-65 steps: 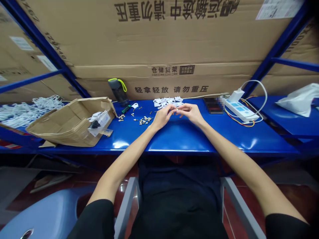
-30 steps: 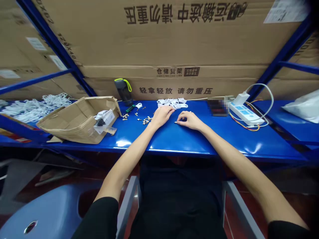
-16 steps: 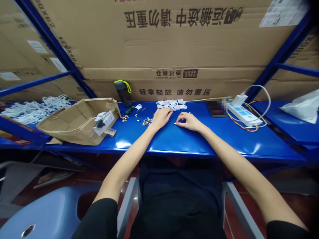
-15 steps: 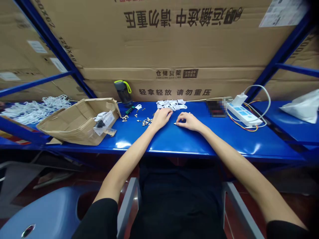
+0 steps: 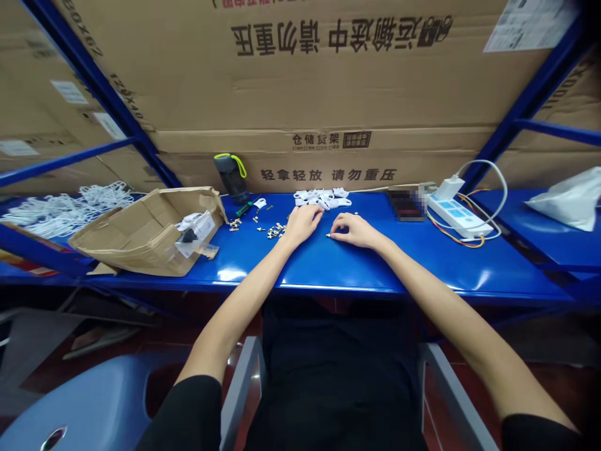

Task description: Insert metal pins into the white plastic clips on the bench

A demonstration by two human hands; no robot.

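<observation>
My right hand [image 5: 354, 230] is closed in a pinch, thumb and forefinger on a small pale, screw-like piece [image 5: 328, 235] just above or on the blue table. To its left, my left hand [image 5: 303, 223] rests with fingers curled and closed; its fingertips are turned away, and what they hold, if anything, is hidden. Just beyond the left hand lies a cluster of white plastic parts [image 5: 335, 202]. A pile of small brass-and-white pieces [image 5: 276, 231] sits beside the left wrist, partly covered by it. More small brass pieces [image 5: 235, 223] are scattered farther left.
An open cardboard box [image 5: 136, 232] with white items stands on the left. Behind it are a dark bottle [image 5: 232, 178] and a green-handled screwdriver [image 5: 244, 208]. To the right lie a dark, partly blurred object [image 5: 406, 205] and a white power strip [image 5: 457, 214] with cables.
My right hand stays nearly in place; the small piece at its fingertips sits slightly farther left and lower. My left hand holds its pose. The view has shifted slightly.
</observation>
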